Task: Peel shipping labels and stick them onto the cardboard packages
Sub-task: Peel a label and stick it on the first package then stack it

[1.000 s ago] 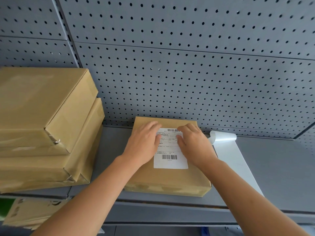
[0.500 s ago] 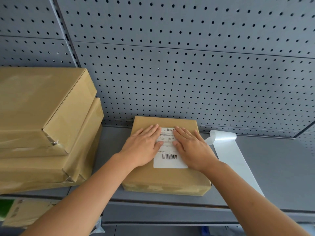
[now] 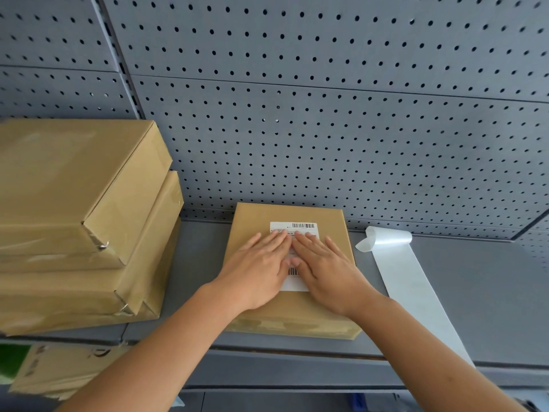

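Note:
A flat cardboard package [image 3: 258, 215] lies on the grey shelf [image 3: 475, 286] in the middle of the view. A white shipping label [image 3: 300, 226] with barcodes sits on its top face. My left hand [image 3: 261, 272] and my right hand [image 3: 326, 272] lie flat side by side on the label, fingers straight and pressing down. They cover most of the label; only its top strip and a bit of the lower barcode show.
A strip of white label backing paper [image 3: 407, 281] lies right of the package, its far end curled up. Two larger cardboard boxes [image 3: 74, 203] are stacked at the left. A grey pegboard wall [image 3: 326, 129] stands behind. Another box [image 3: 59, 370] sits on a lower level.
Both hands have slid from the label's sides inward to its middle and flattened, now touching each other. The label's top edge has come into view.

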